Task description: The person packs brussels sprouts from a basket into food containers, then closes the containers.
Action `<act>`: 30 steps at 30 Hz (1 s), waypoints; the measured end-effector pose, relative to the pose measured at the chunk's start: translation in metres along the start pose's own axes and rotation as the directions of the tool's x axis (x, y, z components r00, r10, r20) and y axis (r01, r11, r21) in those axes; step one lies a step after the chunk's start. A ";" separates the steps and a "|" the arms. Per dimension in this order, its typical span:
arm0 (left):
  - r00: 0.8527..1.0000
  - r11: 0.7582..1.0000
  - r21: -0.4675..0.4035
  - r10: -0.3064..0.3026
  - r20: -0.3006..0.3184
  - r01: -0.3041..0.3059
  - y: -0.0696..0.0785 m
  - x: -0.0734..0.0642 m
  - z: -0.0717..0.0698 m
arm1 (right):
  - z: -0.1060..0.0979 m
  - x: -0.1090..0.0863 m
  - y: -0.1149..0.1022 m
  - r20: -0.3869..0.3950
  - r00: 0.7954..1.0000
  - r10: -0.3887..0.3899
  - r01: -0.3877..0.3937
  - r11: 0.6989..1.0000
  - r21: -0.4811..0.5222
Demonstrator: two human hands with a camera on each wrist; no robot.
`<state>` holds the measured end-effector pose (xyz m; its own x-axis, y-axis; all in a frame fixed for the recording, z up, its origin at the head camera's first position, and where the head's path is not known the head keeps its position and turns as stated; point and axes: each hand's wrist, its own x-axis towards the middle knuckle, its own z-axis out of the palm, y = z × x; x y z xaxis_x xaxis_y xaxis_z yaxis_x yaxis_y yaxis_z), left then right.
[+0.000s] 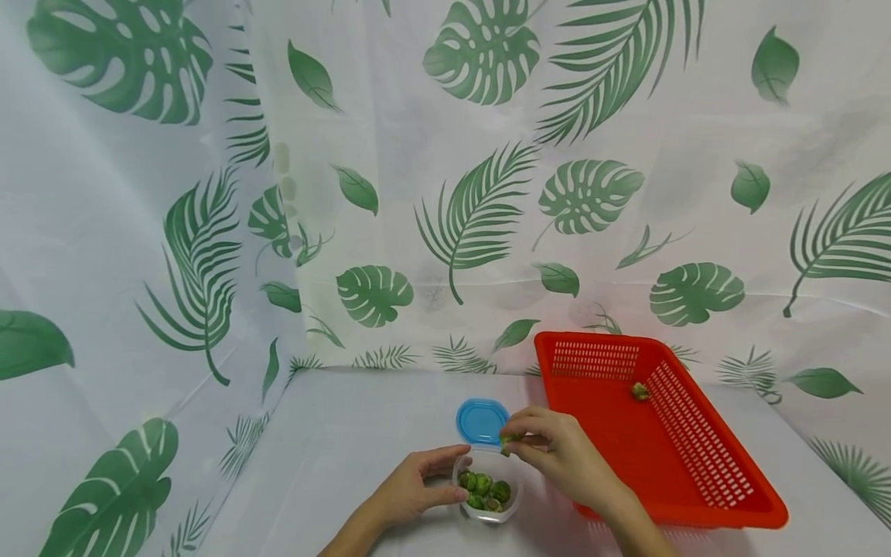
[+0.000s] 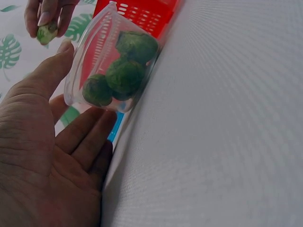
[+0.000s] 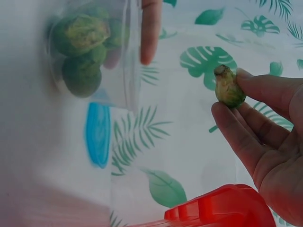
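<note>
A small clear plastic container (image 1: 516, 507) holds several green Brussels sprouts (image 1: 482, 484). My left hand (image 1: 411, 487) holds the container's left side, thumb at the near side and fingers at the far side; the left wrist view shows the container (image 2: 142, 26) at its fingertips. Just above the container's far right rim, my right hand (image 1: 564, 456) pinches one Brussels sprout (image 3: 229, 87) between thumb and fingertips. That sprout's cut stem end shows in the right wrist view. Behind the container lies a round blue lid (image 1: 483, 422).
To the right stands a red plastic basket (image 1: 612, 456) with slotted sides. One Brussels sprout (image 1: 640, 391) lies in it near the far right wall. A white cloth (image 1: 334, 433) covers the table, and leaf-patterned sheets (image 1: 390, 232) hang behind and at the left.
</note>
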<state>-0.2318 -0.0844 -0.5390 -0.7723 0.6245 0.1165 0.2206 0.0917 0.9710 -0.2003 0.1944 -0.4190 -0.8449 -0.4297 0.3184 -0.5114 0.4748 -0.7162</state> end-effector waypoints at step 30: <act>1.000 1.000 0.005 0.017 0.007 -0.017 -0.002 0.000 0.000 | 0.022 0.001 0.008 0.109 0.992 -0.067 0.078 0.992 -0.096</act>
<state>-0.2328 -0.0847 -0.5410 -0.7641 0.6315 0.1317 0.2371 0.0850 0.9678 -0.2021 0.1810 -0.4381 -0.7864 -0.5421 0.2961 -0.5884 0.5116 -0.6262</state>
